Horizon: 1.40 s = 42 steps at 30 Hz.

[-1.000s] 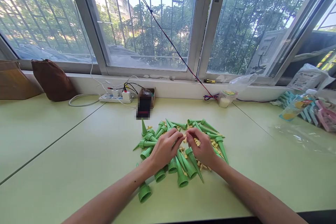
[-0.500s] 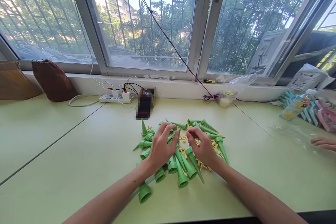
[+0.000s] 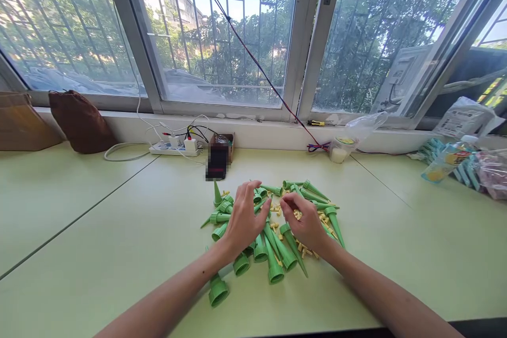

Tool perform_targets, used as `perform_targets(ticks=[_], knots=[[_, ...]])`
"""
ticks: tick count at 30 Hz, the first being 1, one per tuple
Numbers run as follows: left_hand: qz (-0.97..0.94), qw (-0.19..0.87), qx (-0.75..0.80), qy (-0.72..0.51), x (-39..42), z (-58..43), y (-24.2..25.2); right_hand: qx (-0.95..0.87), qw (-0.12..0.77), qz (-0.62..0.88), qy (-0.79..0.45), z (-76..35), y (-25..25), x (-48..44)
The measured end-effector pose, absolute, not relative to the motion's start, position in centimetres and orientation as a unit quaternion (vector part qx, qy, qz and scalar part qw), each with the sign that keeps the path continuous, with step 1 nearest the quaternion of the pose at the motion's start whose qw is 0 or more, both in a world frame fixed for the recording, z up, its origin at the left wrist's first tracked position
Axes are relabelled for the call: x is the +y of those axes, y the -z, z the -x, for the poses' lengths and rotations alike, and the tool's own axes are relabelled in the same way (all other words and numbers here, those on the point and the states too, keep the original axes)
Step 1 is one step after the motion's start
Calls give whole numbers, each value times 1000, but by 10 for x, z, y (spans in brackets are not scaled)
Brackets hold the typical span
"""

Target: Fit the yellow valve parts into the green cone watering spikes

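My left hand point(image 3: 242, 222) is over the left part of a pile of green plastic plant-watering spikes point(image 3: 276, 269), its fingers stretched out and its thumb apart. I see nothing held in it. Facing it, my right hand point(image 3: 308, 224) is closed, with thumb and fingertips pinched together; whatever may be between them is too small to make out. Small yellow plastic pieces point(image 3: 276, 210) lie between the hands and under the right one. One green spike point(image 3: 218, 291) rests apart, nearest me, while another spike point(image 3: 217, 193) stands point up at the far left of the pile.
Along the window wall are a brown bag point(image 3: 81, 121), a power strip point(image 3: 174, 149) with cables, a small box point(image 3: 232, 142) with a pixelated dark object before it, and a plastic cup point(image 3: 341, 150). To the right lie a bottle point(image 3: 449, 159) and plastic-wrapped items point(image 3: 495, 174).
The fingers of my left hand have straightened and lifted away from the pile. My right hand has barely moved. At the right edge, another person's hand has left view, and clear plastic now covers the pink item.
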<state>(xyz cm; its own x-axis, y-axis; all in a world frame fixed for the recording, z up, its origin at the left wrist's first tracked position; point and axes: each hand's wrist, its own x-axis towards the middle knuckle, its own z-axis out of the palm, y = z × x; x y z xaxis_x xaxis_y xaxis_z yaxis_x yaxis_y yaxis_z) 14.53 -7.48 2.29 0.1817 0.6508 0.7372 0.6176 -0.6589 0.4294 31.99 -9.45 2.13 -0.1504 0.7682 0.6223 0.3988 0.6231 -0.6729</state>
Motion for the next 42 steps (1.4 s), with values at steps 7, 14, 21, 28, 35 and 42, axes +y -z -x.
perform_targets(ticks=[7,14,21,28,35,42], knots=[[-797,76,416,-431,-73,-143,-18,-743,514,389,-181,-320,-21,-94],[-829,50,405,-383,-73,-145,-21,-744,511,392,-180,-320,-20,-94],[-835,41,398,-378,-72,-145,-20,-748,504,395,-172,-320,-17,-93],[-826,69,380,-412,-74,-145,-19,-749,500,396,-177,-320,-14,-92],[-849,85,349,-386,-74,-144,-17,-752,500,394,-174,-319,-14,-92],[-846,95,358,-383,-73,-144,-15,-756,493,393,-177,-319,-14,-92]])
